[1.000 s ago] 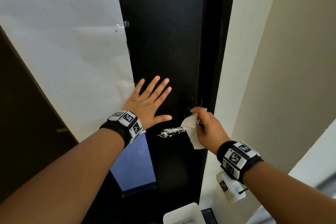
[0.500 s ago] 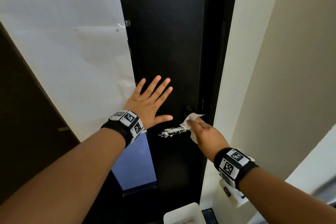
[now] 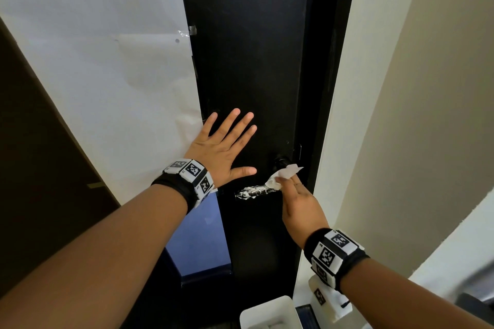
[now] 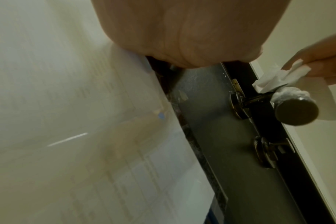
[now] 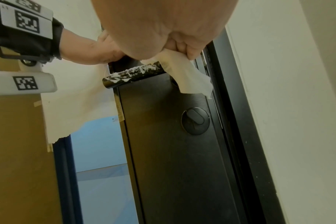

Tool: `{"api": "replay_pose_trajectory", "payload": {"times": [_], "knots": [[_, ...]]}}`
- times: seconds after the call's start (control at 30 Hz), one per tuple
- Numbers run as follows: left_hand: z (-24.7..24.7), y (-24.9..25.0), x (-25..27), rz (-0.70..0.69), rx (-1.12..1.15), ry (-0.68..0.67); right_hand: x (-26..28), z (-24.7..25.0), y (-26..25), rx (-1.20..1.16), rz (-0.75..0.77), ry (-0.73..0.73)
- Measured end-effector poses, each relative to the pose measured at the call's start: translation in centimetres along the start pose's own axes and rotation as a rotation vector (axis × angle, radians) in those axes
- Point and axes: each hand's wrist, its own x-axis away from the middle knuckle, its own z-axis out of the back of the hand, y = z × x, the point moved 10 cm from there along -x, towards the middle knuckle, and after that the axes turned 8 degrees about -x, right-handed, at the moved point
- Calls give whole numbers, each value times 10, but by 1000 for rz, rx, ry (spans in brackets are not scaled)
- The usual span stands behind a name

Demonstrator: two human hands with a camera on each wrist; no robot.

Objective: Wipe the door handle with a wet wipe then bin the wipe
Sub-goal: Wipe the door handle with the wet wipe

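Observation:
A black lever door handle (image 3: 254,192) smeared with white residue sticks out from the black door (image 3: 254,61); it also shows as the door handle (image 5: 132,75) and end-on as the door handle (image 4: 295,112). My right hand (image 3: 296,195) pinches a white wet wipe (image 3: 283,175) and holds it over the handle's inner end, near the pivot. The wet wipe (image 5: 190,77) hangs down past the handle, and the wet wipe (image 4: 289,77) drapes over it. My left hand (image 3: 224,147) lies flat on the door, fingers spread, up and left of the handle.
A white bin (image 3: 270,314) stands on the floor below the handle, by the door frame (image 3: 326,115). A thumb-turn lock (image 5: 195,121) sits under the handle. White paper (image 3: 107,61) covers the panel to the left. A cream wall (image 3: 427,115) runs along the right.
My right hand has carried the wipe up and onto the handle's inner end, the hand turning palm-down over it. The left hand has stayed flat on the door.

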Motion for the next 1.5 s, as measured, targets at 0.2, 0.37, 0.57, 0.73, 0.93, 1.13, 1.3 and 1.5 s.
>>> {"api": "replay_pose_trajectory", "payload": {"times": [0.2, 0.37, 0.57, 0.73, 0.93, 1.13, 1.3, 1.5], "knots": [[2, 0, 1, 0, -2, 8, 3, -5, -6, 29, 28, 37], [2, 0, 0, -4, 5, 17, 4, -11, -16, 54, 59, 67], [3, 0, 0, -4, 10, 33, 3, -25, -12, 36, 15, -16], [2, 0, 1, -3, 7, 34, 3, -27, -17, 33, 3, -30], [3, -1, 0, 1, 7, 32, 6, -33, -36, 1, 36, -31], [3, -1, 1, 0, 1, 37, 9, -46, -52, -40, 39, -85], [4, -1, 1, 0, 12, 46, 8, -56, -60, -42, 67, -110], [4, -1, 1, 0, 2, 48, 9, -56, -75, -48, 119, -92]]}}
